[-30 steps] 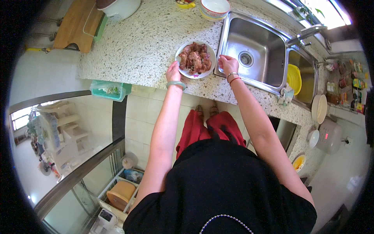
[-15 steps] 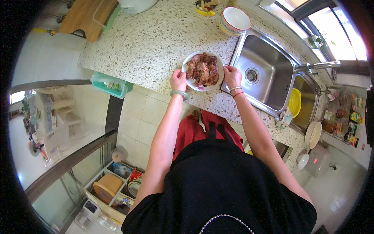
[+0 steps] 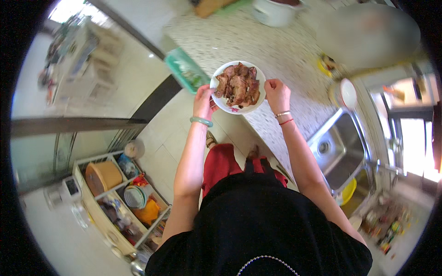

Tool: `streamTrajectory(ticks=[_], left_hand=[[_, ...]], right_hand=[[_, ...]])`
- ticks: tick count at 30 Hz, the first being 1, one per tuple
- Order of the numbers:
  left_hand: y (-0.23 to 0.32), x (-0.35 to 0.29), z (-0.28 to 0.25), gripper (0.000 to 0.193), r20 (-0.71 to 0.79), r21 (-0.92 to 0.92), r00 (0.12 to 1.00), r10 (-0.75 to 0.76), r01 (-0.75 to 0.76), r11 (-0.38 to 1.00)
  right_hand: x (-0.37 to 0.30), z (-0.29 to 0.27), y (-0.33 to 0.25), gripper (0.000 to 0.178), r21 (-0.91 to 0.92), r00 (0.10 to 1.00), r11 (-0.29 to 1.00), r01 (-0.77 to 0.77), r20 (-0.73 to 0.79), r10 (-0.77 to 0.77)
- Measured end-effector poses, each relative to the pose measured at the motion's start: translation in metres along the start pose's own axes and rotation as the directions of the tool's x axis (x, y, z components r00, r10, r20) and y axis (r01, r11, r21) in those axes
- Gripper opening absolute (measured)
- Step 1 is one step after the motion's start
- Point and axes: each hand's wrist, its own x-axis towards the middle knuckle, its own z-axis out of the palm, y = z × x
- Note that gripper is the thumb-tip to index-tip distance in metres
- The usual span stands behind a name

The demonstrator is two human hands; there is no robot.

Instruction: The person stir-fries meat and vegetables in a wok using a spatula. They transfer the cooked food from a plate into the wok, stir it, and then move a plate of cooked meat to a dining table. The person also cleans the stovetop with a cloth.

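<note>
Far left, down on the floor, there's a white storage rack (image 3: pixel 99 216) stuffed with kitchen stuff – a round wooden lid, some bowls, bags of something orange. A glass sliding door (image 3: pixel 69 133) runs along behind it.

Moving in, the left hand (image 3: pixel 204 100) grips the left edge of a white plate (image 3: pixel 221 102), fingers curled under the rim and thumb on top. There's a pale green bangle (image 3: pixel 201 121) on that wrist. The plate is piled with brown cooked meat slices (image 3: pixel 238 85) and it's held up in the air, right at the corner of the speckled stone counter (image 3: pixel 276 50), partly over the tiled floor. Just past the left hand, a green plastic tub (image 3: pixel 186 70) sits at the counter's edge.

The right hand (image 3: pixel 276 94) has the plate's right rim – fingers clenched tight around it, with thin bracelets on the wrist.

Further right on the counter there's a small red-and-white bowl (image 3: pixel 347 93), then the steel sink (image 3: pixel 338 149) with something yellow (image 3: pixel 348 191) beside it. Back of the counter holds a white pot (image 3: pixel 276 11), and the window at far right is blown out bright.
</note>
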Motion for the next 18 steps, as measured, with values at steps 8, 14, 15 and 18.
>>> streamTrajectory(ticks=[8,14,15,18], left_hand=[[0.138,0.058,-0.17,0.022,-0.226,-0.059,0.96,0.167,-0.184,0.981],[0.263,0.101,-0.291,0.024,-0.384,-0.07,0.888,0.253,-0.301,0.951],[0.282,0.109,-0.308,0.024,-0.395,-0.077,0.88,0.264,-0.318,0.945],[0.335,0.143,-0.358,0.025,-0.426,-0.091,0.856,0.294,-0.364,0.927]], right_hand=[[0.039,0.218,-0.148,0.02,0.103,0.955,0.984,0.142,0.246,-0.164],[0.053,0.39,-0.272,0.017,0.214,0.897,0.951,0.222,0.337,-0.285],[0.057,0.418,-0.288,0.018,0.257,0.882,0.926,0.276,0.316,-0.35],[0.076,0.488,-0.343,0.019,0.24,0.849,0.923,0.3,0.374,-0.373]])
